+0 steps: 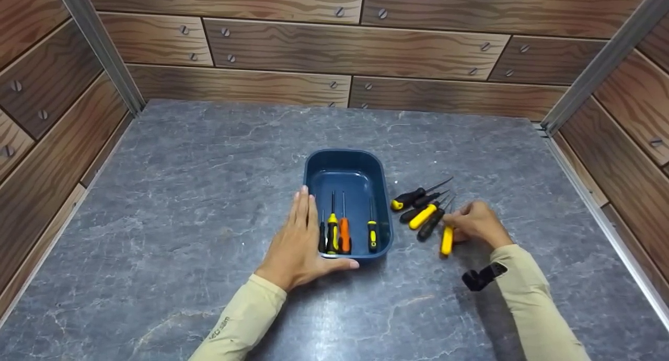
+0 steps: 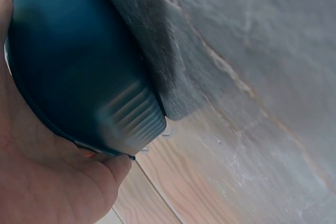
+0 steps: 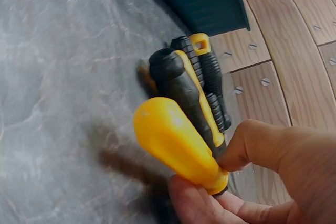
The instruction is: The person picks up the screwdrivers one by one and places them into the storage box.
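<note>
A dark blue plastic bin (image 1: pixel 345 182) stands on the table. My left hand (image 1: pixel 292 248) lies against its left side, fingers straight, with the thumb along the front rim. Inside the bin lie several screwdrivers, among them an orange one (image 1: pixel 344 233), a black-and-yellow one (image 1: pixel 332 233) and a short yellow-and-black one (image 1: pixel 371 235). To the right of the bin, my right hand (image 1: pixel 480 225) pinches a yellow-handled screwdriver (image 3: pixel 173 135) near the front of its handle. Its tip is hidden by the fingers.
Beside the right hand lies a row of several more screwdrivers, including a black one with a yellow end (image 1: pixel 410 199), a yellow one (image 1: pixel 423 216) and a black one (image 1: pixel 431 225). Wood-patterned walls (image 1: pixel 313 47) enclose the grey marbled table (image 1: pixel 209 167) at back and sides.
</note>
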Tool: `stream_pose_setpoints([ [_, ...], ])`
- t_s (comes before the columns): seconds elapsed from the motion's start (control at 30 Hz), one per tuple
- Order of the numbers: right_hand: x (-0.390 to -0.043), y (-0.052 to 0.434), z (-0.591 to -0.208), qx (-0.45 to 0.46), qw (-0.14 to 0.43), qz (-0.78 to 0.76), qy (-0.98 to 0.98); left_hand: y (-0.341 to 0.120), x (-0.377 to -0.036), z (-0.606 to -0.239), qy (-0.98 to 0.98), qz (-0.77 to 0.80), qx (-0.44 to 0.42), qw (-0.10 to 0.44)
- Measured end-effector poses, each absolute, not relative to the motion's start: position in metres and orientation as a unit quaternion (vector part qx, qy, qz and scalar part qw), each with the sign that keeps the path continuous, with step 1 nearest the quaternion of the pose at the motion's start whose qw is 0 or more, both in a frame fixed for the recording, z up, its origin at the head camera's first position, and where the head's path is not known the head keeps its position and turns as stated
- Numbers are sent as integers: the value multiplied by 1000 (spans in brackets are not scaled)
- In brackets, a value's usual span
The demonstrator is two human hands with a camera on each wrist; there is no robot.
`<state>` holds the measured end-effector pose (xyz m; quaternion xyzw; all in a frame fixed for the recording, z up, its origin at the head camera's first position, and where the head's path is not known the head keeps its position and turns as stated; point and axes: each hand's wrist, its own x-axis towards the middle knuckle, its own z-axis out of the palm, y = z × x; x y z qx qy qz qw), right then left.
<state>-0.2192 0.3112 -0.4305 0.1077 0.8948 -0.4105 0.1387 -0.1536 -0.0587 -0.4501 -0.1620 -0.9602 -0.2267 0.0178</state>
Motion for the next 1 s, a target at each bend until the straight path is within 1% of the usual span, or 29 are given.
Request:
stream_pose_setpoints([
  [0.37,-218,295,-407,96,98,-497,857,-59,-153,-450,-962,-212,-168,28],
  [0.57,-216,276,-395,65,77,-522,847,-59,-155,-450,-962,-213,-169,30],
  [0.8,-216,254,-389,29,58,-544,836,-58,-154,-451,-961,-216,-170,35],
  [1.0,-218,226,-386,-2,39,-543,839,-58,-155,-451,-961,-216,-169,35],
])
